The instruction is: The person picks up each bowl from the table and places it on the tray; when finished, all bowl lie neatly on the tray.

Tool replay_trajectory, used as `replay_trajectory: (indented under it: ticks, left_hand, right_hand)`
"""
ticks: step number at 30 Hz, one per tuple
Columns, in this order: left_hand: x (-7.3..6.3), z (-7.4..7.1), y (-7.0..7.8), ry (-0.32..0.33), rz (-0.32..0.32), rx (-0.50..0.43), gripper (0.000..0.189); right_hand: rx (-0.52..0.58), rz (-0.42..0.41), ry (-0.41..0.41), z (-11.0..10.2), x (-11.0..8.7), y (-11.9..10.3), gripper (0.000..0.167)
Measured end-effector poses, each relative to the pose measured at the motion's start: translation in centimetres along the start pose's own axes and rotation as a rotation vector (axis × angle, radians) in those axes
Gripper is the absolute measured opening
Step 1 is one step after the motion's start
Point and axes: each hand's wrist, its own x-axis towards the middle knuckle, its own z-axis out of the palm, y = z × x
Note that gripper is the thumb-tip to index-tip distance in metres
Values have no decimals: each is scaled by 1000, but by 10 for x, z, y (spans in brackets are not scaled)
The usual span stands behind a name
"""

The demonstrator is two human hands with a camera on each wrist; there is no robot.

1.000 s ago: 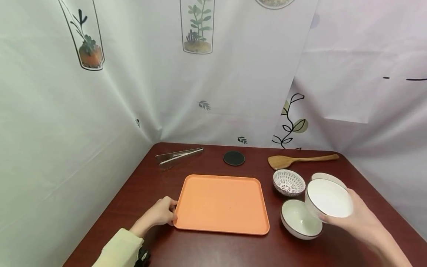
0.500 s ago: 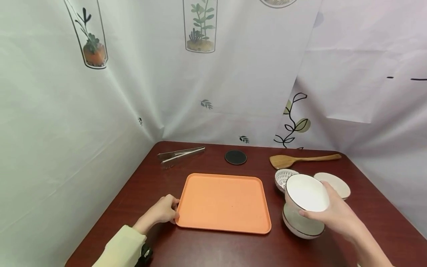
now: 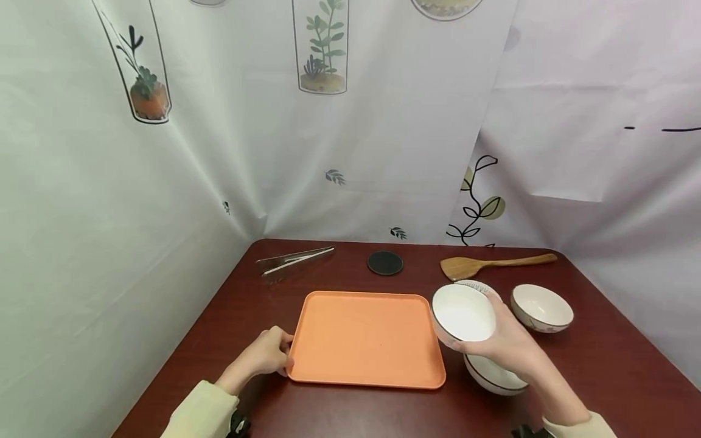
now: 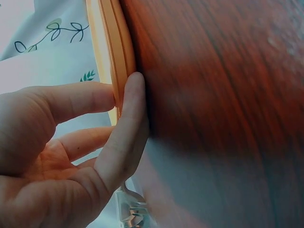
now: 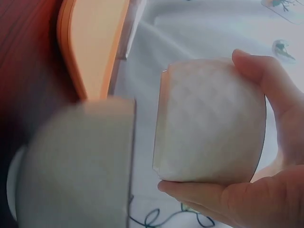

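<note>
An orange rectangular tray [image 3: 367,340] lies on the dark red table. My left hand [image 3: 267,351] pinches its left edge, and the left wrist view shows fingers on both sides of the tray rim [image 4: 118,52]. Beside the tray's right edge, my right hand [image 3: 509,340] holds a white bowl [image 3: 462,313] above the table, its inside tilted toward the head camera. Thumb and fingers span the held bowl [image 5: 209,123] in the right wrist view. Below the right hand sits another white bowl [image 3: 493,378], partly covered. A patterned bowl [image 3: 477,285] behind is mostly hidden.
One more white bowl [image 3: 542,307] stands at the right. Along the back lie metal tongs [image 3: 296,261], a round black coaster [image 3: 385,263] and a wooden spatula [image 3: 471,266]. Printed white cloth [image 3: 383,152] hangs behind the table and on its left.
My right hand has carried the white bowl leftward, from over the right-hand bowls to the tray's right edge. The right bowl is now uncovered. My left hand stays at the tray's edge.
</note>
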Motion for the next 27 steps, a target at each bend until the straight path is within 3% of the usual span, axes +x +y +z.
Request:
replay_trajectory:
  ticks: [8, 12, 17, 23, 27]
  left_hand:
    - [4, 0, 1, 14, -15, -11, 56]
    - [6, 3, -1, 5, -6, -23, 56]
    - [7, 4, 0, -22, -12, -39, 56]
    - [7, -3, 4, -10, -67, -3, 56]
    - [5, -5, 4, 9, -89, -2, 57]
  right_hand:
    - [89, 71, -31, 29, 15, -10, 101]
    - [66, 107, -42, 38, 18, -13, 110]
    - [84, 91, -21, 53, 25, -14, 102]
    - [218, 89, -21, 81, 42, -23, 93]
    - [178, 96, -21, 99, 54, -33, 95]
